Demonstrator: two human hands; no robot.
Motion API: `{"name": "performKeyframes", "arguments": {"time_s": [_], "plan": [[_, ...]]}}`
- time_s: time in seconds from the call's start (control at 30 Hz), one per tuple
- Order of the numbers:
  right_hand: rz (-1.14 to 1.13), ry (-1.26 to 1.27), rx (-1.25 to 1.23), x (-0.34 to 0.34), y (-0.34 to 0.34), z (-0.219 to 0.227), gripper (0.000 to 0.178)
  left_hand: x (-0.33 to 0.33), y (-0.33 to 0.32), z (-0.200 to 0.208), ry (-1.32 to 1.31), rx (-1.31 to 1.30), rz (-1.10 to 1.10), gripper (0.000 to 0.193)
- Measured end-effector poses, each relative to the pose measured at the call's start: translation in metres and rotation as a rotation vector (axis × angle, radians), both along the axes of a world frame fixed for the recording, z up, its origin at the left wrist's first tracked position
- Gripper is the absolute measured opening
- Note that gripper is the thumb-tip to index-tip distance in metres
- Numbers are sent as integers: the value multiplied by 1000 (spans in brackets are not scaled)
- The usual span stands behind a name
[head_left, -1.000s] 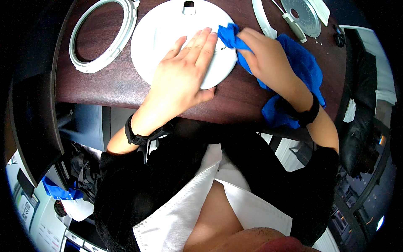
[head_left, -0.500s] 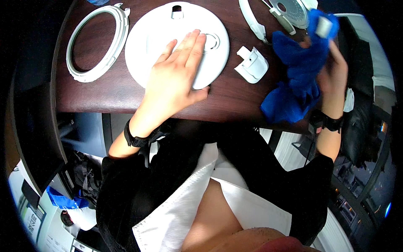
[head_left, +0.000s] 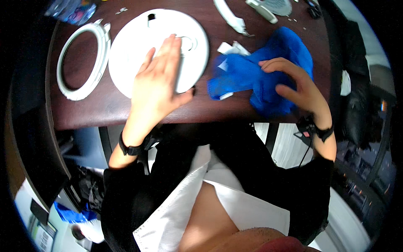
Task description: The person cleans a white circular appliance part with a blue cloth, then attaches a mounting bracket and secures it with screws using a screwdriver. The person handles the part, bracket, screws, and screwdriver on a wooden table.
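My left hand (head_left: 157, 82) lies flat, fingers together, on a round white disc (head_left: 130, 42) that rests on the dark wooden table (head_left: 96, 111). My right hand (head_left: 296, 86) sits on a crumpled blue cloth (head_left: 252, 75) spread on the table to the right of the disc, fingers curled into the fabric. A small white plastic piece (head_left: 230, 48) is partly covered by the cloth's left edge.
A white ring (head_left: 69, 86) lies left of the disc. A curved white part (head_left: 228, 17) and a grey round part (head_left: 275, 6) are at the table's far edge. The table's near edge runs just below both hands. Dark bags and clutter sit on the floor.
My right hand has come down from a raised position at the far right and laid the blue cloth onto the table beside the disc. My left hand stayed on the disc.
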State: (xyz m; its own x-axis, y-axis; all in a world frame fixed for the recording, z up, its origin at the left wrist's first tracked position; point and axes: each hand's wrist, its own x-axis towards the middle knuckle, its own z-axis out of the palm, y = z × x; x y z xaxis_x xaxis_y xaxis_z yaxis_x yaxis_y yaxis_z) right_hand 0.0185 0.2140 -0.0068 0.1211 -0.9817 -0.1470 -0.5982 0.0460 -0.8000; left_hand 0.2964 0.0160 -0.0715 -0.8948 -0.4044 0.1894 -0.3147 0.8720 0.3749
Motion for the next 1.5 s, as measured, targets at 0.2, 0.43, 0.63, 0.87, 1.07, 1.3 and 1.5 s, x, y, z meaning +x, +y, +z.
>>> {"name": "performKeyframes", "arguments": {"time_s": [0.2,0.43,0.63,0.87,1.07,1.3,1.5], "plan": [[-411,724,-158,-79,3,-6,69,-3,3,4,18,-33,10,105],[52,1047,-280,-67,-27,-32,64,-3,2,4,7,-30,12,106],[-499,572,-227,-120,0,-21,34,-1,1,3,12,-5,-10,104],[-1045,203,-189,-84,17,81,39,2,1,1,29,-14,14,104],[-1159,57,-275,-71,19,106,53,3,1,1,28,-27,9,104],[89,643,-471,-6,-77,-17,40,1,1,3,15,-80,-9,102],[39,446,-446,38,-145,-57,28,-1,2,5,8,-56,-1,98]]}}
